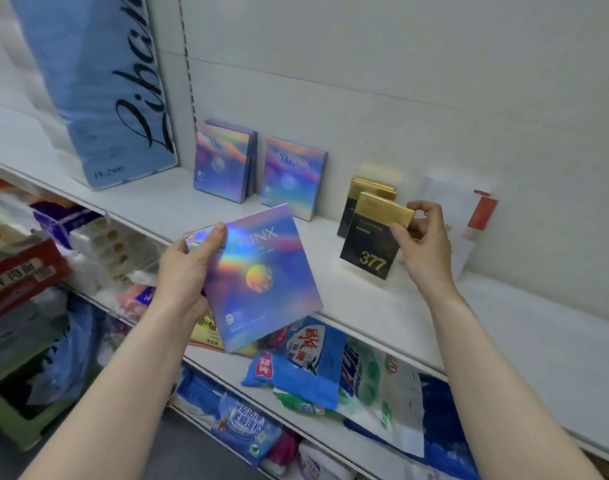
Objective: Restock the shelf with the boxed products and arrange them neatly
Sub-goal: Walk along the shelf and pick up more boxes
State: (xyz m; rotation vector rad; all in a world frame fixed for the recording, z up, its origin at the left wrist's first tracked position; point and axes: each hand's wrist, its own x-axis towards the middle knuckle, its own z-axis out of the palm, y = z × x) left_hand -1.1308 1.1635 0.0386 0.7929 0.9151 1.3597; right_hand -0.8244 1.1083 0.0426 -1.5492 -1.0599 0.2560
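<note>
Left of centre, the left hand [188, 268] grips a holographic box [261, 278] by its left edge, thumb on the front, tilted before the shelf [504, 323]. Right of centre, the right hand [424, 244] pinches the gold top of a black-and-gold box [372, 244] standing on that shelf.

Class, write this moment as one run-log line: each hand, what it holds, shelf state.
left hand: holds holographic box | right hand: pinches black-and-gold box top | shelf: more holographic boxes standing upright
</note>
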